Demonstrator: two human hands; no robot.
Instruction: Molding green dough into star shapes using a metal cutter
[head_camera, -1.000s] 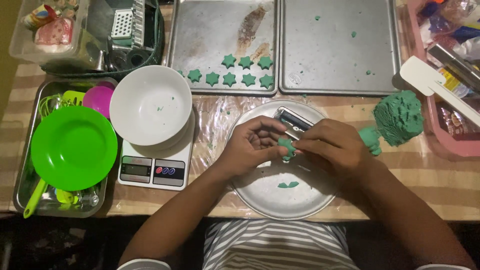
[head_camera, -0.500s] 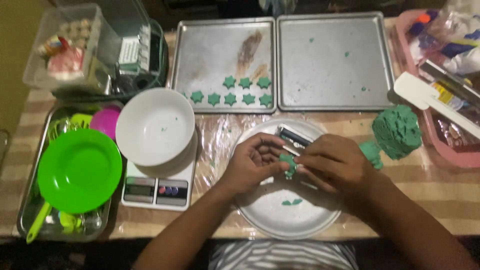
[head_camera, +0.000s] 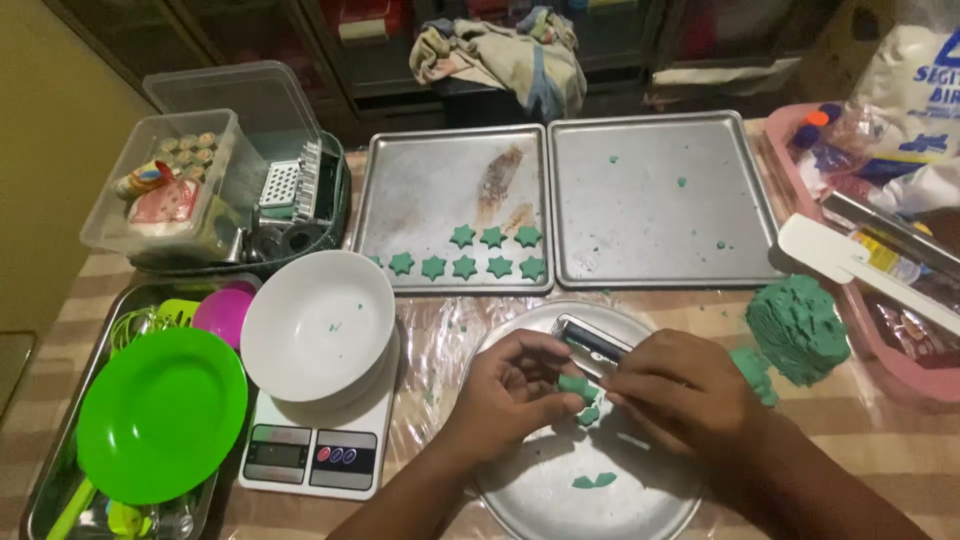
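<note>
Seen from the head camera, a small piece of green dough (head_camera: 577, 385) is pinched between the left hand (head_camera: 515, 385) and the right hand (head_camera: 680, 385), both closed on it, over the round metal plate (head_camera: 540, 500) at the table's near edge. Eight green dough stars (head_camera: 465, 252) are held in the left steel baking tray (head_camera: 420, 190).
</note>
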